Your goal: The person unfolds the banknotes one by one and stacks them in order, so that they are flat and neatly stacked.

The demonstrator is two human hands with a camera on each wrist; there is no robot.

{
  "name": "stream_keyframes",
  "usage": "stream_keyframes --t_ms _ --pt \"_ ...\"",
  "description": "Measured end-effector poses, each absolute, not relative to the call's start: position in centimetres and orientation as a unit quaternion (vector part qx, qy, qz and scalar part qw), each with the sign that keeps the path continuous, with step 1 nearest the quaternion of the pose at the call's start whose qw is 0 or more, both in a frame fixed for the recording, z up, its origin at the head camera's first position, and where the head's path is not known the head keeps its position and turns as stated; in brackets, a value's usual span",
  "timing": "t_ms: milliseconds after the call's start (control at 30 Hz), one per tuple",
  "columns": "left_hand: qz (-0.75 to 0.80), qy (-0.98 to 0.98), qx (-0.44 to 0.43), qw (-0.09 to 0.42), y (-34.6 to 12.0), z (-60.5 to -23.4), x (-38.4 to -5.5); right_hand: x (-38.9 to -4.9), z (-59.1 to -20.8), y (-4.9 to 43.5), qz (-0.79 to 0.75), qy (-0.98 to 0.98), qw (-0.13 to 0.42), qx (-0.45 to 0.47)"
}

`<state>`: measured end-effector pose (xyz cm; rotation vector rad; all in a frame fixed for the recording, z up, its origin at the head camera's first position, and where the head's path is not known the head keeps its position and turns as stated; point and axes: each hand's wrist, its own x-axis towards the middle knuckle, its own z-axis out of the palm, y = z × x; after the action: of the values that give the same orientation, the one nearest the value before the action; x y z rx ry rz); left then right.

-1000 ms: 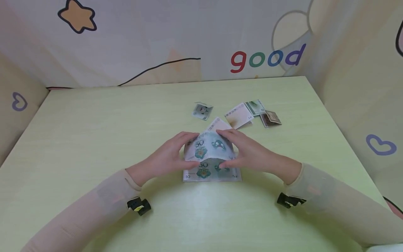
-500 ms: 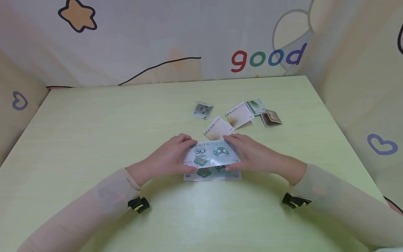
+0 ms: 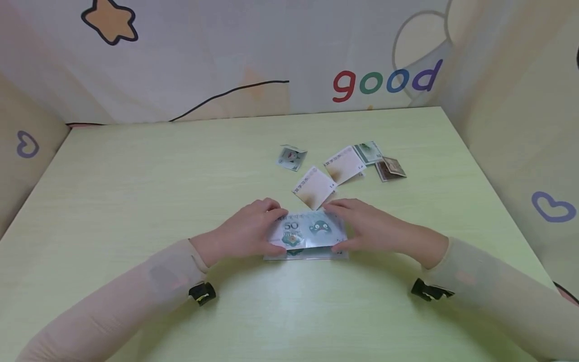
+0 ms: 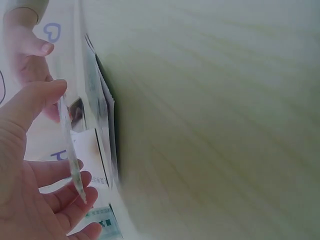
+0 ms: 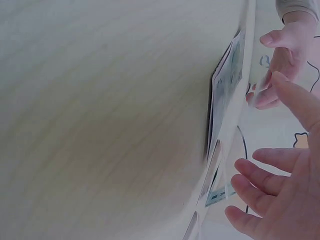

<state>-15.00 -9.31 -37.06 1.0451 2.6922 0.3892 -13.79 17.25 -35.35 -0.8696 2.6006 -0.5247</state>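
A pale green play banknote (image 3: 312, 229) marked 50, with a cartoon face, is held raised above the table. My left hand (image 3: 249, 229) holds its left end, thumb along the near edge and fingers at the far edge. At the right end, my right hand (image 3: 368, 226) holds it the same way. Seen edge-on in the left wrist view, the banknote (image 4: 72, 150) spans from thumb to fingers. Beneath it lies a flat stack of banknotes (image 3: 312, 255), mostly covered in the head view; its layered edge shows in the left wrist view.
Just beyond my hands lie two folded whitish notes, a nearer note (image 3: 315, 187) and a farther note (image 3: 345, 165). Behind and to the right are a green note (image 3: 368, 152) and a brown folded note (image 3: 391, 169). A small grey-green folded note (image 3: 291, 158) sits farther left. Fabric walls (image 3: 203, 55) border the table.
Both hands have drawn the held banknote nearer the body and lowered it over the stack. It was strongly bowed a second ago and now looks flatter. The nearer whitish note is more exposed.
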Motion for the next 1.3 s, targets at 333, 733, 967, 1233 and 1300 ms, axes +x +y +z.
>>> stream_keyframes --t_ms 333,733,967,1233,1300 --pt "0.099 0.913 0.378 0.116 -8.9 -37.3 -14.8 -13.4 -35.7 17.6 -0.172 0.911 0.21 -0.312" --pt "0.08 0.916 0.373 0.124 -8.7 -37.8 -14.7 -13.3 -36.1 17.7 -0.143 0.898 0.233 -0.344" --pt "0.087 0.92 0.362 0.125 -9.5 -37.8 -14.5 -13.5 -36.2 17.6 -0.128 0.895 0.231 -0.358" --pt "0.104 0.922 0.35 0.128 -11.0 -37.7 -14.6 -13.5 -35.9 17.4 -0.115 0.899 0.243 -0.345" --pt "0.106 0.923 0.35 0.124 -11.2 -37.7 -14.6 -13.4 -35.9 17.4 -0.11 0.901 0.243 -0.344"
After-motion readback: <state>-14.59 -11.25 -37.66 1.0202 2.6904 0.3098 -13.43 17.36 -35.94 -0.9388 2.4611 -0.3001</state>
